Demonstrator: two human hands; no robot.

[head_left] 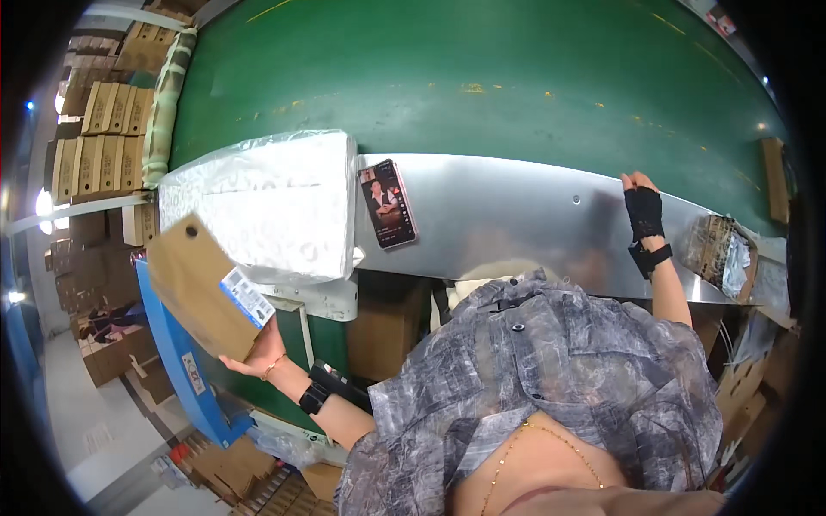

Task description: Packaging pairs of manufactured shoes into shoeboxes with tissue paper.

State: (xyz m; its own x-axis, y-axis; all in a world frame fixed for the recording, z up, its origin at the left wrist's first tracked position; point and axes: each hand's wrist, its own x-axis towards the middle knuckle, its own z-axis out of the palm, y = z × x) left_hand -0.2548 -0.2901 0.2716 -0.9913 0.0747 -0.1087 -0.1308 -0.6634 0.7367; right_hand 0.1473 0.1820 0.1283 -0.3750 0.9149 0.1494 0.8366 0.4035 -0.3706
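My left hand (261, 351) holds a brown cardboard shoebox (194, 279) by its near corner, tilted, at the left. The box has a dark round hole at its far end and a blue-and-white label near my fingers. Part of that hand's grip is hidden by the box. Beyond it lies a stack of white patterned paper (275, 211) in clear plastic. My right hand (644, 206), in a black fingerless glove, is over the metal ledge at the right, beside the green belt. Its fingers are curled together, and nothing shows in them.
A phone (387, 205) with a lit screen lies on the metal ledge (490, 211), against the paper stack. The green belt (482, 112) runs beyond. A taped carton (721, 258) stands right; shelved boxes (99, 163) and a blue frame (185, 361) are at left.
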